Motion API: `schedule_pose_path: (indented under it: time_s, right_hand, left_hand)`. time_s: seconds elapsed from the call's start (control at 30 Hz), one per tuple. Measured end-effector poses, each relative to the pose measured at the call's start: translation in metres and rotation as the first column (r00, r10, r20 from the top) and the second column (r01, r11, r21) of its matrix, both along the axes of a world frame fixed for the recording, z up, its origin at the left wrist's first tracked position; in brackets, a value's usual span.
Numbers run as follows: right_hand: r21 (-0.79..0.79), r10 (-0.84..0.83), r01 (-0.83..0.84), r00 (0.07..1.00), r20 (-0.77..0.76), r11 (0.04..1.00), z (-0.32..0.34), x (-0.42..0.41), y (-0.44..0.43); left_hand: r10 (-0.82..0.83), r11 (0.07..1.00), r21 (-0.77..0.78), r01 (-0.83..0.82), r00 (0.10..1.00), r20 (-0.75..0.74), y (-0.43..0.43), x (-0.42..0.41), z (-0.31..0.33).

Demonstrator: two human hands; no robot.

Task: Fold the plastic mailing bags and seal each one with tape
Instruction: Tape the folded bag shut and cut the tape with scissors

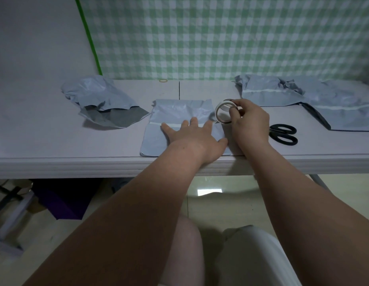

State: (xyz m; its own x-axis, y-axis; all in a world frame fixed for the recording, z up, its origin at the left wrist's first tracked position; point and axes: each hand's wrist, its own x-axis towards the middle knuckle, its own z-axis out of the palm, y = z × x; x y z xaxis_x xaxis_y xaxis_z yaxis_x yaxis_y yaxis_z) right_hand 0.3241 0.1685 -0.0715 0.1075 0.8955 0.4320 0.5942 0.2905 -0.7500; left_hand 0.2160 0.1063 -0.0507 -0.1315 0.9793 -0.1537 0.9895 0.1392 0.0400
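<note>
A folded grey mailing bag lies flat at the table's front edge, in the middle. My left hand presses on it with fingers spread flat across the fold. Just to the right, my right hand grips a roll of clear tape, holding it upright above the bag's right edge. A crumpled grey bag with its dark inside showing lies to the left. Two more grey bags lie at the back right.
Black-handled scissors lie on the white table just right of my right hand. A yellow rubber band sits at the table's back edge, against a green checked cloth. My knees show below the table.
</note>
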Motion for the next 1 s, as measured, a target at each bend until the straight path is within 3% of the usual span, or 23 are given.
schedule_pose_path:
  time_s: [0.37, 0.53, 0.67, 1.0]
  right_hand:
    - [0.05, 0.057, -0.06, 0.997, 0.055, 0.997, -0.002, -0.001, 0.002]
    - [0.037, -0.052, 0.045, 0.981, 0.189, 0.998, 0.001, 0.001, 0.0]
    - [0.007, -0.124, 0.124, 0.982, 0.143, 0.992, 0.008, 0.002, -0.011]
    - [0.021, -0.093, 0.09, 0.977, 0.19, 0.996, 0.003, 0.003, -0.005]
  left_hand:
    - [-0.011, 1.0, -0.001, 0.011, 0.999, -0.044, 0.0, 0.003, -0.001]
    - [-0.02, 1.0, -0.002, 0.02, 0.998, -0.057, 0.0, 0.002, 0.001]
    - [-0.02, 1.0, -0.006, 0.02, 0.998, -0.064, -0.001, 0.002, 0.002]
    - [-0.001, 0.999, -0.05, -0.003, 0.996, -0.087, 0.002, 0.008, 0.009]
